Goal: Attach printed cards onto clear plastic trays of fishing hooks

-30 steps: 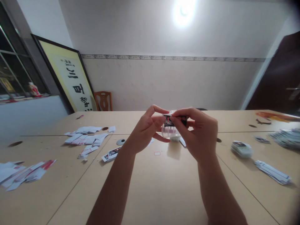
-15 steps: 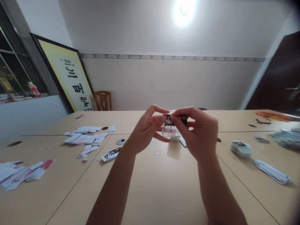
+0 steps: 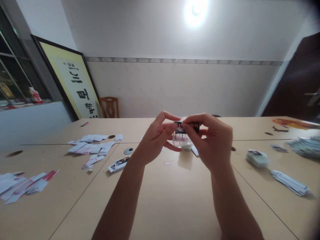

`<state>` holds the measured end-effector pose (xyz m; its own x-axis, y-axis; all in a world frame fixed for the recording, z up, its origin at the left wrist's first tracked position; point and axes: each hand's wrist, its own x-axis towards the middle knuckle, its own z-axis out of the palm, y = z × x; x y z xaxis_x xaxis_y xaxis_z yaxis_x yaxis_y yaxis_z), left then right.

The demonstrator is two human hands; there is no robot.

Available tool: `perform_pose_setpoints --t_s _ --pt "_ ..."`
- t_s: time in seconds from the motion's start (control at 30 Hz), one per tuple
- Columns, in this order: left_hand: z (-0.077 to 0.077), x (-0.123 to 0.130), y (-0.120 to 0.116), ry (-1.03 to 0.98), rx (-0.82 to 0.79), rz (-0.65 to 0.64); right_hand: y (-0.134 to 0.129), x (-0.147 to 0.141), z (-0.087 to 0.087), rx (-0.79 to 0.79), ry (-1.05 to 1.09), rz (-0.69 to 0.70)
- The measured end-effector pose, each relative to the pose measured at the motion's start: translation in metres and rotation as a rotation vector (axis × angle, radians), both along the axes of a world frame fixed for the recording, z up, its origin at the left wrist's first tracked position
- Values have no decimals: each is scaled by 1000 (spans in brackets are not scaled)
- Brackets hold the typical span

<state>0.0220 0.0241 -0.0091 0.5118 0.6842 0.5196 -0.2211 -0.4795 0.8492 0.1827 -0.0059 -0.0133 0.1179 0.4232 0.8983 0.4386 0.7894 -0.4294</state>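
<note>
Over the middle of the table, my left hand grips a small clear plastic box from its left side, thumb at the front and a finger over the top. A dark printed label lies against the front of the box, near its upper edge. My right hand pinches the label's right part between thumb and fingers, close to my left thumb. Whether the label is stuck down along its whole length I cannot tell. My fingers hide much of the box, and its contents are unclear.
White paper slips lie in piles at left, with printed dark labels nearer my left forearm. At right are a stack of clear boxes, a bundle of strips and a larger pile. Round holes pierce the table.
</note>
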Motion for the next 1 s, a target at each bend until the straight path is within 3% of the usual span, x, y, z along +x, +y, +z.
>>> perform_pose_setpoints --t_s 1.0 --pt "-2 7 0 -28 -45 106 3 -3 0 -55 27 12"
